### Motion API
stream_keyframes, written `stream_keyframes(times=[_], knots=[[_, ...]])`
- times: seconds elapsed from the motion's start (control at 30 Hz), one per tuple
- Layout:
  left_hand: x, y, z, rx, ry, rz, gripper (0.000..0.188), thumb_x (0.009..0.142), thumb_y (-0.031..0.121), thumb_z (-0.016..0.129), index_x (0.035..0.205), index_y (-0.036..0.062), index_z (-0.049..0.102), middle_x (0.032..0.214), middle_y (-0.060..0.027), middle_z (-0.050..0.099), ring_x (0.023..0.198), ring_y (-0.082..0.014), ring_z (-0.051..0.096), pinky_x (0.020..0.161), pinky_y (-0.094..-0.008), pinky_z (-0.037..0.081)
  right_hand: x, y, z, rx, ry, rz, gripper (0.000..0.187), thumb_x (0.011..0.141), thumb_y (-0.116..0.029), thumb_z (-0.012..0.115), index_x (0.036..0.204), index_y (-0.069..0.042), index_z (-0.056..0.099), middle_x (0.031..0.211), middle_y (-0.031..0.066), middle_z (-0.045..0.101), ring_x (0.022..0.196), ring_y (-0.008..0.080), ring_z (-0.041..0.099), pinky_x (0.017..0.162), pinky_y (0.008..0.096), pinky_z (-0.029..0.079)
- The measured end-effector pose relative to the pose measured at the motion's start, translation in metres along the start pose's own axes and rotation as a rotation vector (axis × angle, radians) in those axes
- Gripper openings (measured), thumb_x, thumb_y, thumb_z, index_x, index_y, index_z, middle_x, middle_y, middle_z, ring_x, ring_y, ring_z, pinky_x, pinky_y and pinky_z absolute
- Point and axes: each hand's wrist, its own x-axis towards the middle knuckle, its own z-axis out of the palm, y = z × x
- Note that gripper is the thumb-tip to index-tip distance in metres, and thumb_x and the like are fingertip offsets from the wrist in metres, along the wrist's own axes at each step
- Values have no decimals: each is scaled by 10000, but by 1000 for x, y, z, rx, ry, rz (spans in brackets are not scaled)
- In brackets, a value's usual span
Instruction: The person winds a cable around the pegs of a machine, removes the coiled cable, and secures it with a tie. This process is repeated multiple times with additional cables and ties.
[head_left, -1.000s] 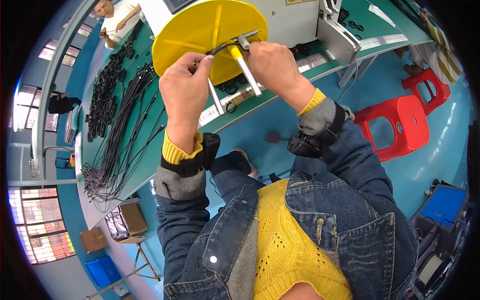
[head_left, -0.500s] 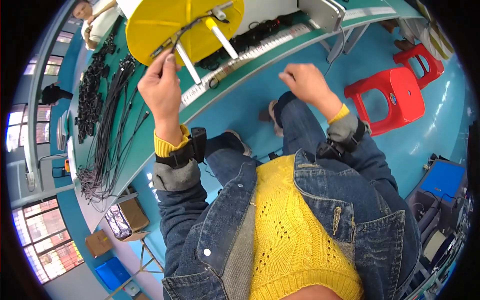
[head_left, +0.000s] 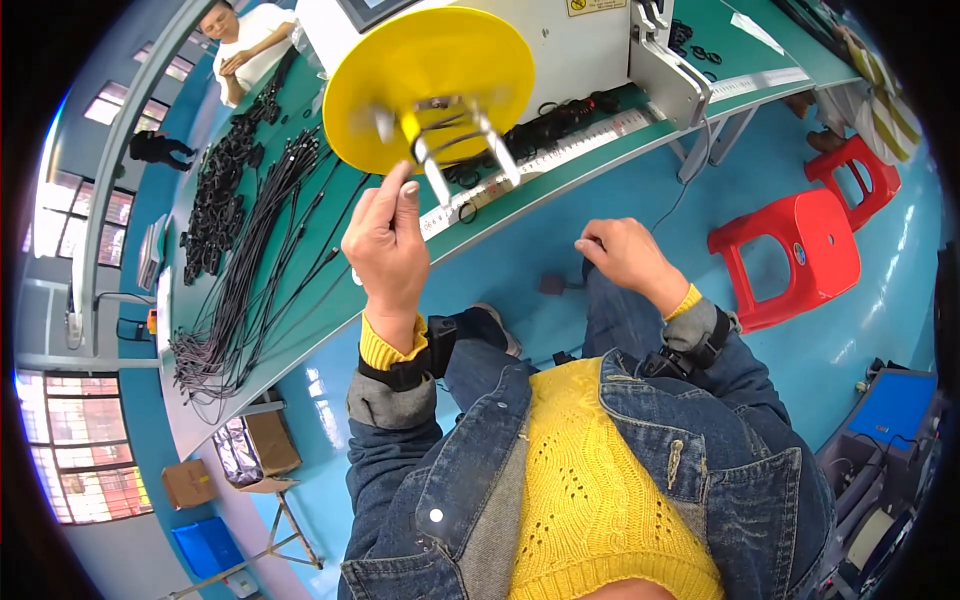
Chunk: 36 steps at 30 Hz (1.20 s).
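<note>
Green workbench (head_left: 800, 60): piled with black cables (head_left: 265, 230) on the person's left.
Yellow disc (head_left: 400, 70): upright against a white machine (head_left: 585, 60).
Dark cable (head_left: 455, 145): blurred, at the disc's pale rods (head_left: 499, 155).
Left hand (head_left: 390, 245): index finger and thumb raised just below the disc; any grip cannot be told.
Right hand (head_left: 630, 260): loosely closed, beyond the bench edge.

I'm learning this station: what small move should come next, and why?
Probably ease the left hand back a little: the white pegs on the yellow disc look blurred, suggesting spin, and the fingertips appear close.
</note>
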Motion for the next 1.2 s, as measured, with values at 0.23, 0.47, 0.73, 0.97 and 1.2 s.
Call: stream_keyframes(times=[0.23, 0.47, 0.73, 0.97, 1.2], knots=[[-5, 16, 1, -65, 14, -56, 198, 849, 45, 557, 1033, -9, 606, 659, -100, 532, 551, -143, 499, 509, -252, 406, -8, 3, -6, -12, -58, 31, 181, 766, -191, 588, 755, -11, 609, 677, 174, 597, 661, 356, 573, 593, 421, 452], [-16, 24, 8, -105, 1, -134, 223, 862, 34, 525, 1067, -37, 575, 719, -140, 568, 593, -150, 550, 545, -255, 442, -6, 5, -5, 4, -87, 9, 185, 766, -197, 586, 762, -13, 611, 673, 170, 596, 662, 352, 575, 597, 419, 453], [8, 46, 8, 156, -120, 123, 257, 829, 27, 545, 1078, -33, 560, 845, -159, 576, 627, -235, 573, 574, -294, 470, 9, -12, -18, 80, 10, -94, 165, 761, -180, 604, 761, -15, 606, 684, 158, 595, 640, 337, 570, 577, 393, 453], [25, 77, 10, 468, -219, 206, 296, 833, 102, 555, 1094, -37, 533, 1057, -198, 526, 751, -295, 596, 604, -330, 488, 48, -72, -52, 262, 265, -276, 488, 695, -272, 729, 1041, -4, 514, 768, 123, 586, 651, 260, 570, 585, 345, 458], [41, 53, -3, 473, -590, 95, 501, 896, 232, 436, 1237, -121, 337, 1233, -326, 389, 1100, -444, 453, 893, -393, 418, 93, -64, -51, 340, 291, -379, 987, 591, -410, 791, 1302, 26, 263, 1152, 193, 473, 1015, 278, 518, 827, 336, 461]])
